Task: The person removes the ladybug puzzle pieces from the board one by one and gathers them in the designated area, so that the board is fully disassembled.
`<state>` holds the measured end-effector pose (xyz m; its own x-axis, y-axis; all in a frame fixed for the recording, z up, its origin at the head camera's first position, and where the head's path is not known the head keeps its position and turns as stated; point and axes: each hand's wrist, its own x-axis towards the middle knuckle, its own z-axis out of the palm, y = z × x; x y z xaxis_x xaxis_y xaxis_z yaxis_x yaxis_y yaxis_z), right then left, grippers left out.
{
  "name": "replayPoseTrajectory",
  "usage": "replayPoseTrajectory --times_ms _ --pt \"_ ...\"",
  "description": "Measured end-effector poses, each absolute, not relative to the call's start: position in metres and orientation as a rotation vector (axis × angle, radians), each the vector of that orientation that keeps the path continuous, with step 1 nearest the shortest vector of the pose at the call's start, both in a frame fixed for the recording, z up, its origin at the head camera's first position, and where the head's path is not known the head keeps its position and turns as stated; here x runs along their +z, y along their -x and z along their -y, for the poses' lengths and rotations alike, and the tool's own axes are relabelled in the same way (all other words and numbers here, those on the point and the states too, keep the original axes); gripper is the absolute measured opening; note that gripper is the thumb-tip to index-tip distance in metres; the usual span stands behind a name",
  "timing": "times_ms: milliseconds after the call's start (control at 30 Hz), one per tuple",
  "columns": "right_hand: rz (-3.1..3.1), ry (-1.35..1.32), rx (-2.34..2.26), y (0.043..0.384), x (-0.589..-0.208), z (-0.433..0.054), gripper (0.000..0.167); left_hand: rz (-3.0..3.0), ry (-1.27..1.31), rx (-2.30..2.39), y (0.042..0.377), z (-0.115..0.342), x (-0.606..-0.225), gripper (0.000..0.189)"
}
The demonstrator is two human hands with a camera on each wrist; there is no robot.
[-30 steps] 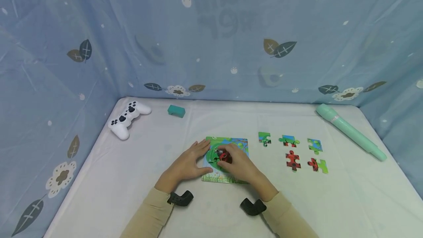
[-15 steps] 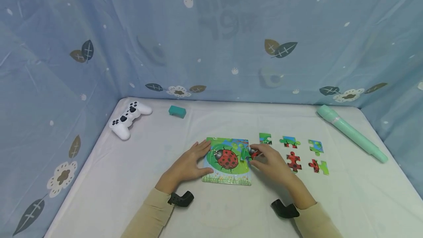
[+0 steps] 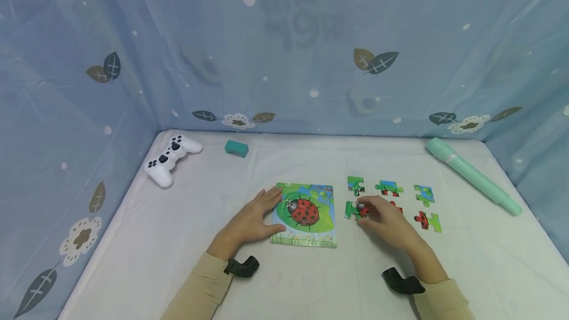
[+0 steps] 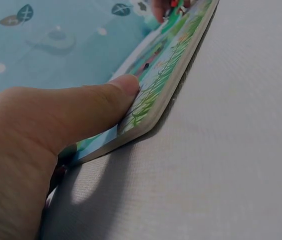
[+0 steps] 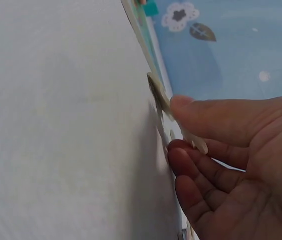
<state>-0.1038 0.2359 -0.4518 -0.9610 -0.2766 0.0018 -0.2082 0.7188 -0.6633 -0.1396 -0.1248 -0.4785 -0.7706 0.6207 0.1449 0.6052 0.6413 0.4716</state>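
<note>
A square puzzle board (image 3: pixel 326 214) with a ladybug picture lies on the white table. My left hand (image 3: pixel 252 217) rests on its left side with fingers fairly straight. In the left wrist view the thumb (image 4: pixel 98 107) lies on the board's front corner. Right of the board, my right hand (image 3: pixel 393 223) pinches a green jigsaw piece (image 3: pixel 350 210) showing the ladybug's head. From the right wrist, this piece (image 5: pixel 159 95) appears tilted edge-on between thumb and fingers, low over the cloth. A red spotted piece (image 3: pixel 397 205) is mostly hidden behind the right hand.
Loose jigsaw pieces lie around the right hand: a green one (image 3: pixel 355 183), a blue-and-red one (image 3: pixel 388 187), a blue corner (image 3: pixel 424 194) and a red-green one (image 3: pixel 433 222). Farther out are a mint microphone-like wand (image 3: pixel 473 177), a teal block (image 3: pixel 236 148) and a white game controller (image 3: pixel 171 159).
My right hand has moved right with the jigsaw piece, from over the board to beside the loose pieces, uncovering the ladybug picture. The left hand has stayed put.
</note>
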Motion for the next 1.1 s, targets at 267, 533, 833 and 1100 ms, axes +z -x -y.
replayPoseTrajectory --times_ms 267,533,833,1100 --pt "-2.893 0.448 -1.021 0.104 -0.452 -0.239 0.042 -2.821 -1.044 0.801 0.140 0.124 -0.479 0.085" --pt "-2.881 0.422 -0.995 0.105 -0.455 -0.240 0.043 -2.818 -1.054 0.800 0.140 0.124 -0.478 0.085" --pt "-2.882 0.431 -1.061 0.102 -0.450 -0.233 0.050 -2.816 -1.045 0.795 0.140 0.125 -0.479 0.086" --pt "-2.846 0.564 -1.068 0.094 -0.448 -0.208 0.050 -2.805 -1.019 0.852 0.139 0.125 -0.478 0.087"
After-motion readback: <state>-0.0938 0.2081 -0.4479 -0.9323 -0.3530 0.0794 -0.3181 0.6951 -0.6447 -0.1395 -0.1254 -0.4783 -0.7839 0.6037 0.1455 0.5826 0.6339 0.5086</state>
